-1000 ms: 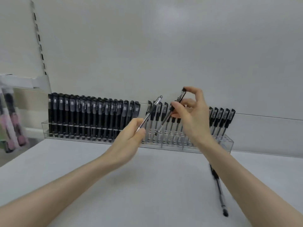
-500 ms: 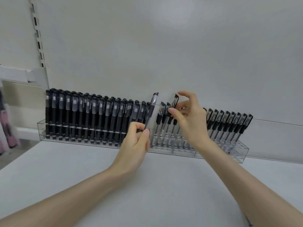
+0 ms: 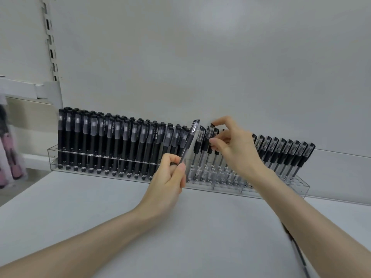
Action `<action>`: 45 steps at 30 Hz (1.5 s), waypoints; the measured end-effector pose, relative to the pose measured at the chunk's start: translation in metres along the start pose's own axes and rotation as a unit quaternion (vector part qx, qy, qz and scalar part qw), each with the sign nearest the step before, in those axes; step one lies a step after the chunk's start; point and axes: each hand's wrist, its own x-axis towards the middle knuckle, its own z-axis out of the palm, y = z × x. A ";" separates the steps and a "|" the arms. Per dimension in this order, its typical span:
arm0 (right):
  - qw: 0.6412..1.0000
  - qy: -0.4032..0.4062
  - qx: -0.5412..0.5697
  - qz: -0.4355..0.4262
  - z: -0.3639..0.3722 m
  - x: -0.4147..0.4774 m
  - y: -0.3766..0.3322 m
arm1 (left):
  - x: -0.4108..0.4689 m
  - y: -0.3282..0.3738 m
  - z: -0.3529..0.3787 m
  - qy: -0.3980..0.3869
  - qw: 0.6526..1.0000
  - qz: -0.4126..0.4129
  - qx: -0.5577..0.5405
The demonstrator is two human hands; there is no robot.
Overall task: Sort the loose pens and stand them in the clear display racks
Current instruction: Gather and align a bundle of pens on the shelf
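Two clear display racks stand against the back wall. The left rack (image 3: 52,157) is packed with black pens. The right rack (image 3: 301,184) holds several clear-barrelled pens with black caps. My left hand (image 3: 167,181) grips the lower barrel of a clear pen (image 3: 189,139), which leans cap-up at the gap between the racks. My right hand (image 3: 234,149) pinches the cap end of another pen (image 3: 213,135) standing among those in the right rack, forefinger on its top and thumb lower down. My right hand hides the rack's middle pens.
A loose pen (image 3: 297,249) lies on the white shelf beside my right forearm, partly hidden. Pink packaged goods (image 3: 8,157) hang at the far left. A slotted shelf upright (image 3: 51,47) runs up the back wall.
Both pens have swung from slanted to nearly upright and come down toward the rack. My left hand has shifted right to the gap; my right hand has lowered its pen among the racked ones.
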 end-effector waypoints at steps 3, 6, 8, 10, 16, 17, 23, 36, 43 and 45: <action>1.000 -0.007 -0.010 0.002 0.007 -0.003 0.002 | 0.000 0.000 0.000 0.002 1.000 0.006 0.001; 0.999 0.041 0.000 0.003 0.006 -0.007 0.002 | -0.001 0.001 0.000 -0.001 1.000 0.011 -0.014; 0.993 0.052 0.096 0.034 0.002 -0.013 -0.005 | -0.002 0.001 0.002 -0.017 0.999 0.009 -0.041; 0.975 0.031 0.210 0.060 0.001 -0.017 -0.012 | -0.004 0.001 0.006 -0.042 0.998 0.008 -0.056; 0.933 0.007 0.350 0.081 -0.005 -0.024 -0.019 | -0.004 0.000 0.009 -0.057 0.997 0.015 -0.048; 0.924 0.007 0.369 0.098 -0.006 -0.026 -0.020 | -0.004 0.001 0.008 -0.050 0.997 0.012 -0.050; 0.938 -0.014 0.330 0.106 -0.006 -0.031 -0.016 | -0.004 0.002 0.010 -0.037 0.999 0.009 -0.033; 0.969 0.126 0.212 -0.012 -0.020 -0.005 -0.009 | 0.002 -0.027 0.003 -0.039 0.843 0.256 0.472; 0.977 0.122 0.175 -0.021 -0.004 -0.005 0.000 | 0.002 -0.029 0.003 -0.029 0.814 0.280 0.508; 0.983 0.119 0.139 -0.023 -0.001 -0.006 0.005 | 0.002 -0.029 0.002 -0.031 0.810 0.282 0.514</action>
